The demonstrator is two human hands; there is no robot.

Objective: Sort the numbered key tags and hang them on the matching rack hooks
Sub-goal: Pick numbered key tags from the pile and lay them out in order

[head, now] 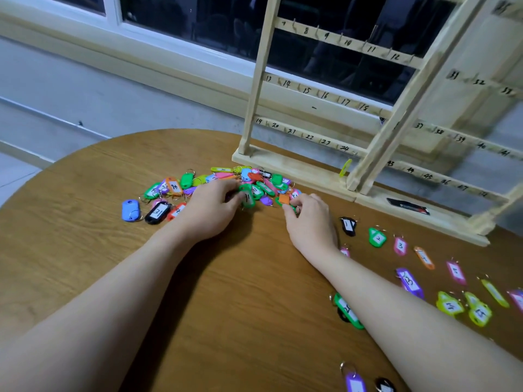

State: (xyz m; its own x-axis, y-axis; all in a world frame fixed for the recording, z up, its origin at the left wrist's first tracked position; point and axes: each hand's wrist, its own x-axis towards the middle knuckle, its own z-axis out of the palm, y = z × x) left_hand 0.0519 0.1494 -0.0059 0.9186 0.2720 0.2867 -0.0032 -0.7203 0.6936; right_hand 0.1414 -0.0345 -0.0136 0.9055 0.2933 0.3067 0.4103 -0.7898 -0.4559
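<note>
Picking through the pile of tags [226, 188], left hand [210, 210] pinches a green tag [246, 197]; right hand [310, 219] pinches another. Light, hard, slippery; pinch their flat sides.

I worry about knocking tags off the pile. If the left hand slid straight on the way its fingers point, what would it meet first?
The left hand would likely meet the green tag at its fingertips first, then the rest of the pile.

Head view; looks down, close over table [85, 179].
</note>
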